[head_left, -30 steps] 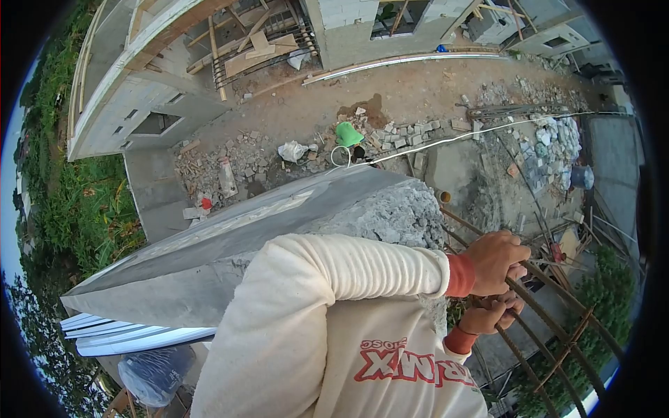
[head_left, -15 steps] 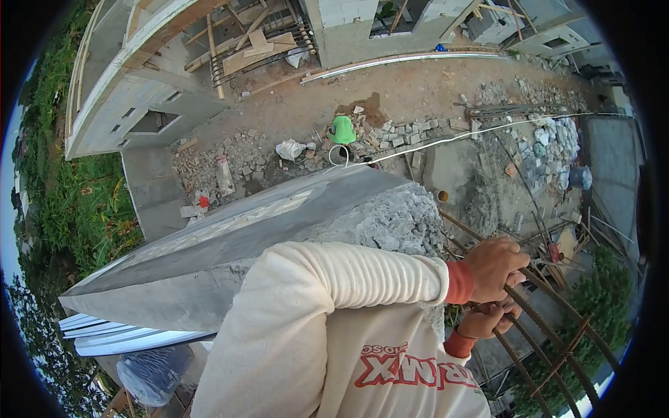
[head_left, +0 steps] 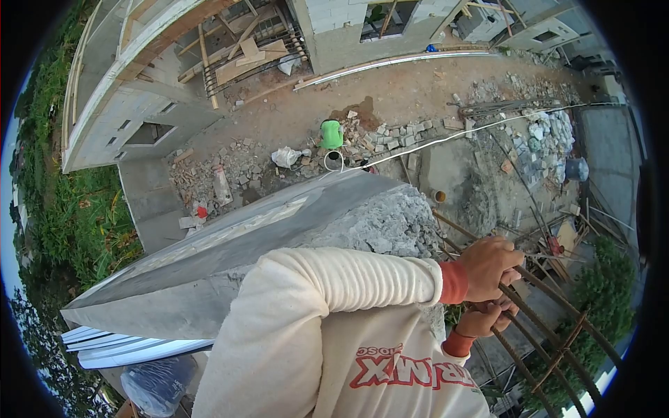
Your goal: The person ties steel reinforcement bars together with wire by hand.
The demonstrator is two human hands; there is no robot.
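Observation:
I look down from high up on a concrete column with a rough broken top. Several rusty steel reinforcing bars stick out from its end towards the right. My left hand, in a white sleeve with an orange cuff, is closed around one of the upper bars. Just below it, my right hand grips a lower bar, partly hidden behind the left hand. My white shirt with red lettering fills the bottom of the view.
Far below lies a dirt yard with rubble piles, a person in green beside a white bucket, and a white hose. An unfinished building stands at the left, with corrugated sheets below the column.
Both hands keep their hold on the bars. The view has shifted slightly, and the person in green on the ground has moved a little to the left.

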